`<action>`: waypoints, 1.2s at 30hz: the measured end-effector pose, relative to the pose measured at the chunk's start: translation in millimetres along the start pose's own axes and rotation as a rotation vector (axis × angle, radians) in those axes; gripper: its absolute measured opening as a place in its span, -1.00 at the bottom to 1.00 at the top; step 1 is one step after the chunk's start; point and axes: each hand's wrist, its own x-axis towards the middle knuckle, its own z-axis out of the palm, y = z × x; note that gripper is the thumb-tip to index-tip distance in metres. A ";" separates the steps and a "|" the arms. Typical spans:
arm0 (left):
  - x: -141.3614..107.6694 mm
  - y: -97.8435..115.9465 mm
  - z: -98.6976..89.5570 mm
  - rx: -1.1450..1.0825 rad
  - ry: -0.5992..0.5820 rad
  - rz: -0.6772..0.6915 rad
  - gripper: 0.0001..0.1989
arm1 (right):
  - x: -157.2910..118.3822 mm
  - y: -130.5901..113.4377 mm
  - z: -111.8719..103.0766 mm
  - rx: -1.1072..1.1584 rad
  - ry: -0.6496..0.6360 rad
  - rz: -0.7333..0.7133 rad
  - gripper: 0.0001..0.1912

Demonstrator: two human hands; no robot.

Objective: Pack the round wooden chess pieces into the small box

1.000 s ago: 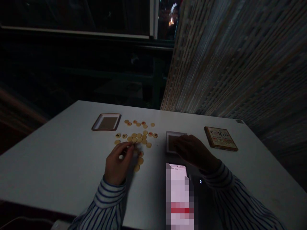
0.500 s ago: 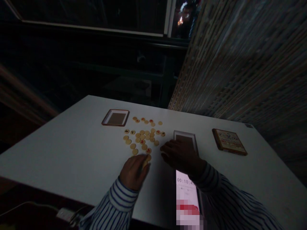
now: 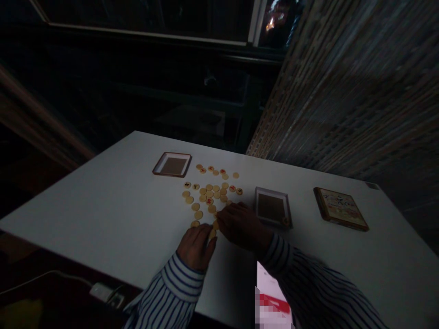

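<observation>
Round wooden Chinese chess pieces (image 3: 209, 194) lie spread across the white table, some showing red or black characters and others blank. Low over the near edge of the group is my left hand (image 3: 195, 246), its thumb and fingers curled around a piece (image 3: 212, 234). My right hand (image 3: 242, 228) reaches in from the right with fingers together, the fingertips against the pieces beside my left hand. What sits under those fingertips is hidden. Just right of this hand stands a shallow open box (image 3: 291, 214), with one small piece (image 3: 285, 221) in its near right corner.
A second shallow tray (image 3: 155, 172) stands at the back left of the table (image 3: 103, 205). Further right lies a closed box with a printed lid (image 3: 343, 208). A lit phone (image 3: 270, 274) is by the near edge, partly under my right forearm. A string curtain (image 3: 308, 91) hangs behind.
My right hand has moved left from the open box to the pieces near my left hand, uncovering the box. My left hand stays by the near pieces. The view has shifted slightly.
</observation>
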 end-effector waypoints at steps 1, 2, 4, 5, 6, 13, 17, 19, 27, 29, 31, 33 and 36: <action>0.4 -0.6 -0.2 -0.003 -0.019 0.003 -0.73 | -0.4 0.5 1.0 0.006 0.008 0.003 -0.81; 0.8 -1.0 -0.6 -0.004 -0.032 0.009 -0.74 | -0.8 1.3 1.9 0.013 0.017 0.006 -0.81; 1.7 -1.3 -1.3 -0.016 -0.032 0.019 -0.74 | -1.8 3.3 4.0 0.029 0.038 0.014 -0.81; 2.1 -0.9 -1.7 -0.033 -0.023 0.014 -0.75 | -2.3 4.3 5.3 0.038 0.050 0.017 -0.81; 2.4 -0.2 -2.2 -0.057 -0.013 -0.003 -0.75 | -2.9 5.2 6.6 0.047 0.061 0.018 -0.82; 6.0 8.1 -12.2 -0.373 0.080 -0.493 -0.75 | -6.3 9.2 11.6 0.072 0.090 0.037 -0.83; 13.3 12.3 -21.8 -0.581 0.092 -0.757 -0.73 | -6.7 9.7 10.7 0.090 0.106 0.032 -0.83; 16.8 14.0 -24.7 -0.687 0.116 -0.850 -0.73 | -6.7 9.5 10.5 0.095 0.109 0.025 -0.82; 22.9 15.1 -23.7 -1.100 0.198 -1.130 -0.59 | -6.3 7.6 12.1 0.121 0.142 -0.057 -0.84; 23.4 14.8 -23.3 -1.122 0.206 -1.129 -0.59 | -6.1 6.6 11.5 0.112 0.131 -0.063 -0.84; 23.5 14.4 -22.6 -1.136 0.209 -1.121 -0.60 | -5.9 5.8 10.9 0.107 0.132 -0.074 -0.83; 23.3 14.0 -21.4 -1.162 0.218 -1.125 -0.60 | -5.8 5.4 10.6 0.121 0.140 -0.089 -0.84; 23.2 14.8 -19.0 -1.246 0.221 -1.151 -0.62 | -5.7 5.5 11.2 0.151 0.143 -0.105 -0.86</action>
